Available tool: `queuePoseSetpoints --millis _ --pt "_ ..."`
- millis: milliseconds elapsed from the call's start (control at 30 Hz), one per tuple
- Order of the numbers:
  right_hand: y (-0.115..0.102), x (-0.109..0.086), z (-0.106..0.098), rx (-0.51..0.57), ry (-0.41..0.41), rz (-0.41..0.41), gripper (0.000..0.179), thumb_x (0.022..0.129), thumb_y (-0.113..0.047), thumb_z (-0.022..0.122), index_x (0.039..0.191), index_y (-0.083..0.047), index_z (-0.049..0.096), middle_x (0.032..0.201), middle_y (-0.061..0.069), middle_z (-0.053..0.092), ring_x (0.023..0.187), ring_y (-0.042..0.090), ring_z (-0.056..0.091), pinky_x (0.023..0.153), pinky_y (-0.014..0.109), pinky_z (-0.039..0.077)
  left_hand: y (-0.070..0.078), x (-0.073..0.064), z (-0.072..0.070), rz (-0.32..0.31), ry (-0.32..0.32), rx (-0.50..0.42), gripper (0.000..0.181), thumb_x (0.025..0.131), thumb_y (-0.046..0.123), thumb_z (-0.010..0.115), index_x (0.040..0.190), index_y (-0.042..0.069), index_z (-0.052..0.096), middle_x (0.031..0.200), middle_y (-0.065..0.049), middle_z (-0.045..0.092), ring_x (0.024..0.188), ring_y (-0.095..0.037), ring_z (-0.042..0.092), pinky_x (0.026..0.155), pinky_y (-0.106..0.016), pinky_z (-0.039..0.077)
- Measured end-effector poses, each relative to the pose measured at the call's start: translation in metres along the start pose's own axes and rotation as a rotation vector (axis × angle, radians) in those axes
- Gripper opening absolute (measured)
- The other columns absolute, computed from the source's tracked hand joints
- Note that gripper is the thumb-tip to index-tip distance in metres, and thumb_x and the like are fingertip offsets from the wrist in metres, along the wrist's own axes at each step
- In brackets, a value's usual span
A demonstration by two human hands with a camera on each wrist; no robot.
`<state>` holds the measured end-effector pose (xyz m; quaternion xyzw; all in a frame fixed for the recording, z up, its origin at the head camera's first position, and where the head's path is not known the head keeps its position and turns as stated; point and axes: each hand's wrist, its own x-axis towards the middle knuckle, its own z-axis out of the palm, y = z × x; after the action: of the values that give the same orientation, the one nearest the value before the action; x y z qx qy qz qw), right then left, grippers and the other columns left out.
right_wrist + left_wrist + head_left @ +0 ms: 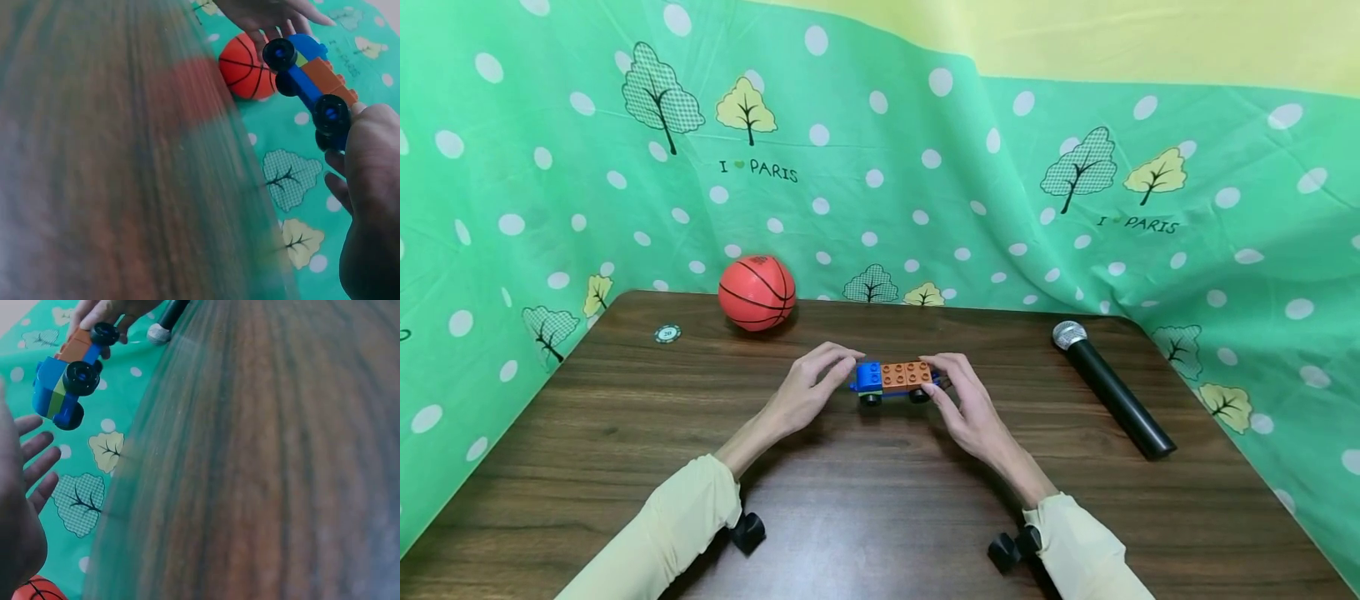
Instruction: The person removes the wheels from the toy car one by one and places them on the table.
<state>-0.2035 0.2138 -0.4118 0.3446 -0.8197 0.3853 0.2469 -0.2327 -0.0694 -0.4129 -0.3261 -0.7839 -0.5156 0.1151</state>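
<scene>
One toy car (pixel 895 379), centre of frame: right hand (pixel 967 410) pinches its orange end (pixel 906 376), likely for steadiness; left hand (pixel 805 392), fingers (pixel 40 449) loosely extended, gripping nothing, beside blue end (pixel 869 377), perhaps guarding it.

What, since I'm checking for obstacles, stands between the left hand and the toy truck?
Nothing visible: the left hand is close beside the blue end of the toy truck; the right hand holds its other end.

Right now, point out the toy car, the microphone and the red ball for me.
Toy car (pixel 896 378): head view, on its orange bricks.
Microphone (pixel 1115 392): head view, on its black handle.
Red ball (pixel 757 293): head view, on the middle of its visible side.
</scene>
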Motion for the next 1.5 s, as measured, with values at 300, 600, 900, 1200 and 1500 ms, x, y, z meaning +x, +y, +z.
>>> queuePoseSetpoints --millis 300,600,900,1200,1500 --pt "-0.013 0.002 0.002 0.049 -0.07 -0.089 0.037 0.103 -0.002 0.06 0.14 -0.002 0.058 0.131 0.012 0.056 0.116 0.027 0.057 0.101 0.029 0.044 0.017 0.004 0.007 -0.166 -0.198 -0.131 0.045 0.112 0.037 0.042 0.139 0.008 0.065 0.132 -0.007 0.067 0.112 -0.02 0.061 0.103 -0.044 0.046" --pt "-0.019 0.002 0.003 0.03 -0.1 -0.133 0.041 0.111 -0.031 0.048 0.144 -0.009 0.059 0.13 0.01 0.054 0.105 0.024 0.058 0.085 0.027 0.046 0.015 0.001 0.011 -0.159 -0.29 -0.316 0.042 0.104 0.024 0.063 0.142 0.006 0.06 0.108 -0.006 0.071 0.097 -0.019 0.063 0.082 -0.03 0.052" --pt "-0.021 0.001 0.006 0.031 0.009 -0.02 0.048 0.103 0.0 0.061 0.149 -0.006 0.052 0.12 0.009 0.06 0.099 0.019 0.063 0.078 0.034 0.057 0.02 -0.002 0.02 -0.166 -0.203 -0.49 0.054 0.102 0.011 0.064 0.151 0.002 0.044 0.107 -0.013 0.069 0.087 -0.019 0.065 0.071 -0.031 0.056" --pt "-0.024 0.003 0.018 0.111 0.076 0.067 0.046 0.099 0.012 0.058 0.142 -0.001 0.054 0.107 0.013 0.066 0.088 0.025 0.063 0.07 0.031 0.054 0.025 -0.003 0.028 -0.197 -0.118 -0.549 0.059 0.098 0.001 0.066 0.151 0.0 0.04 0.105 -0.011 0.067 0.092 -0.019 0.066 0.086 -0.029 0.055" --pt "-0.029 0.005 0.031 0.225 0.068 0.159 0.038 0.103 0.009 0.052 0.14 -0.001 0.055 0.106 0.013 0.065 0.089 0.035 0.062 0.077 0.031 0.052 0.024 -0.007 0.031 -0.187 -0.129 -0.573 0.06 0.096 -0.001 0.069 0.15 -0.002 0.041 0.123 -0.021 0.065 0.094 -0.022 0.068 0.086 -0.032 0.056"
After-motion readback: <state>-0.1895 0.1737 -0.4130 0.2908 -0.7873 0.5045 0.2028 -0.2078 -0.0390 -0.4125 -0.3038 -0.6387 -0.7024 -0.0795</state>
